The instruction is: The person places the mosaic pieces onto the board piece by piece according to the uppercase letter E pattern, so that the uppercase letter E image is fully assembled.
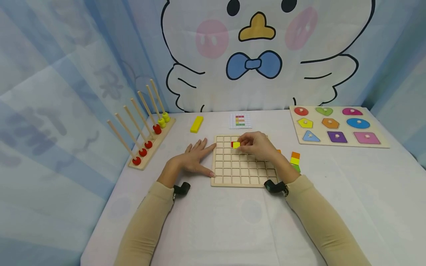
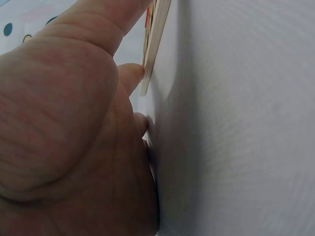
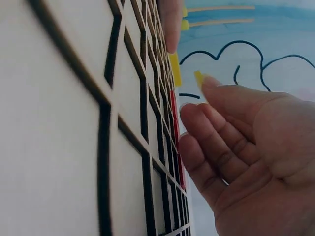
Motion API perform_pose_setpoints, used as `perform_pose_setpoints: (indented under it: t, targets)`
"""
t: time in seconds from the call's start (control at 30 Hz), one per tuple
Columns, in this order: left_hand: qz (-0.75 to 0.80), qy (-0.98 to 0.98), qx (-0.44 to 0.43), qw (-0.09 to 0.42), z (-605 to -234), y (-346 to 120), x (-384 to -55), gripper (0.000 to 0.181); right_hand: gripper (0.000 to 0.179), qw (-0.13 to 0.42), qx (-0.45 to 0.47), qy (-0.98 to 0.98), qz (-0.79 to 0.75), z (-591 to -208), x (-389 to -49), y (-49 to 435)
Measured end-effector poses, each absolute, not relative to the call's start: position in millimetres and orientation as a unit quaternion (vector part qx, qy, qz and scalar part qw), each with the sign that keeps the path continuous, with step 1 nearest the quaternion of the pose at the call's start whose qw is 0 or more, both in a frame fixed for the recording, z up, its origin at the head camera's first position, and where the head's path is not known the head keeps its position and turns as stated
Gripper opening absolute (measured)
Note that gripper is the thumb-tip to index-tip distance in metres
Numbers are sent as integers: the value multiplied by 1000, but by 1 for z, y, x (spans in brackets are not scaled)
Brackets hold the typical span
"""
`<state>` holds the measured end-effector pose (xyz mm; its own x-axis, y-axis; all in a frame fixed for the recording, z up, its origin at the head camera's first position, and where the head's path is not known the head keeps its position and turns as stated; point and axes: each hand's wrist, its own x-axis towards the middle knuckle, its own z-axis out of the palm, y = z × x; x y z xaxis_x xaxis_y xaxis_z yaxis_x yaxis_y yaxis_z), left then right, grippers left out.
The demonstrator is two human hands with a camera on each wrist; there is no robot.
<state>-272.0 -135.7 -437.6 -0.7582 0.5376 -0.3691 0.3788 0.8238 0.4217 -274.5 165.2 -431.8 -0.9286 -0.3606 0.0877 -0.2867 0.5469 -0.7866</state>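
We see a small yellow tile [image 1: 236,145], flat-faced, bright and plain, pinched between the thumb and fingers of the right hand [image 1: 255,145]. It is over the far rows of a pale wooden grid board [image 1: 239,172], left of the board's middle, and the right wrist view shows it raised off the surface, partly covered by the thumb. From the head we see its face turned up to us, its edges roughly in line with the grid; it looks about as wide as tall, so we cannot pick out a long axis. From the right wrist it appears as a slanted sliver. We see red tiles [image 3: 181,171] in a row on the board, one just beside the yellow tile in the head view. The left hand [image 1: 194,159] lies on the counter [image 1: 219,221] with fingers spread wide, thumb and forefinger touching the board's left edge. Just right of the board, we see orange, yellow and green pieces [image 1: 295,161].
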Motion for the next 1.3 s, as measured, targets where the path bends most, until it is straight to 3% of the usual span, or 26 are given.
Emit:
perform_pose_setpoints:
  t: [0.23,1.3]
  targets:
    - [158,924,248,243,-438,-135,-272,122,24,63,-174,886,-425,-439,-275,164]
    - [163,923,250,244,-437,-136,-272,122,23,49,-207,914,-344,-440,-275,152]
